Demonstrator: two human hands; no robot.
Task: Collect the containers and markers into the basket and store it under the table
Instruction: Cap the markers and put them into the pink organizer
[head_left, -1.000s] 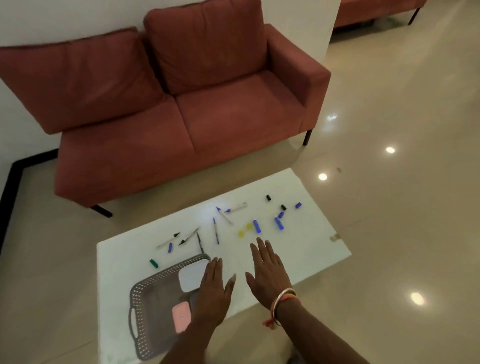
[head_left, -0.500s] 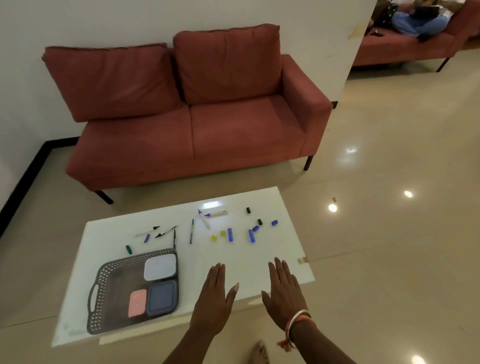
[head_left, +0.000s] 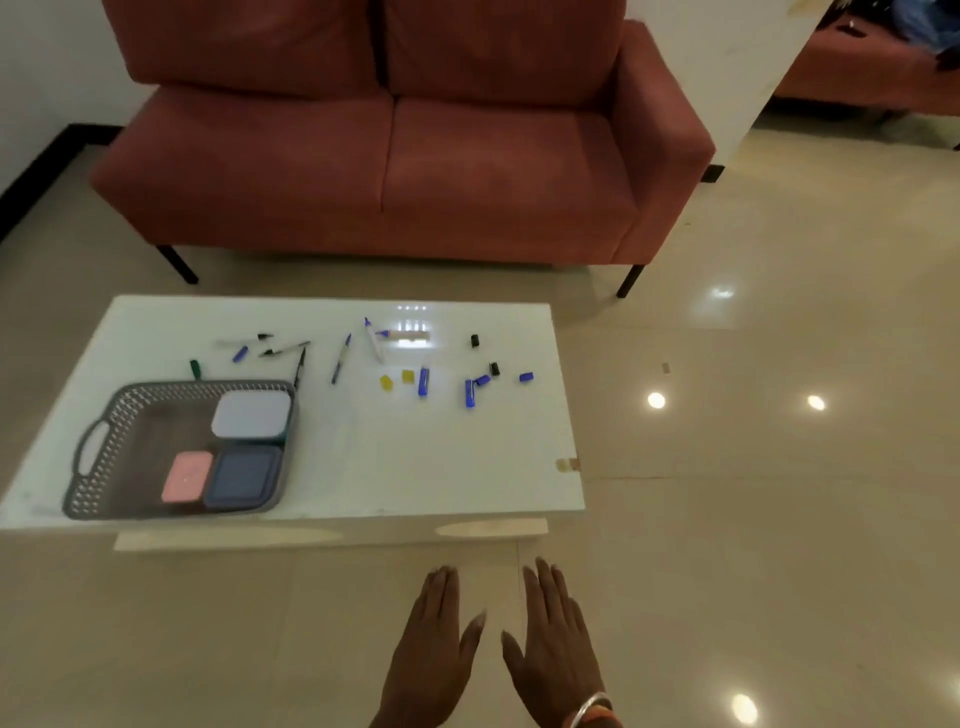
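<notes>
A grey perforated basket (head_left: 104, 457) sits on the left of the low white table (head_left: 415, 467). Inside it lie a white container (head_left: 252, 414), a pink container (head_left: 187, 476) and a dark blue container (head_left: 243, 476). Several markers and loose caps are scattered across the table's far half, among them a blue marker (head_left: 341, 358), a blue cap (head_left: 423, 382) and a yellow cap (head_left: 386, 383). My left hand (head_left: 434, 649) and my right hand (head_left: 556, 644) hover flat, palms down, over the floor in front of the table, both empty and touching nothing.
A red two-seat sofa (head_left: 395, 156) stands right behind the table. Glossy beige floor tiles (head_left: 779, 519) spread to the right and in front. A white wall corner (head_left: 727, 67) rises at the upper right, with another red sofa beyond it.
The view has pulled back from the table. My hands were over the table's near edge by the basket; now they hang over the floor in front of it, still flat and empty.
</notes>
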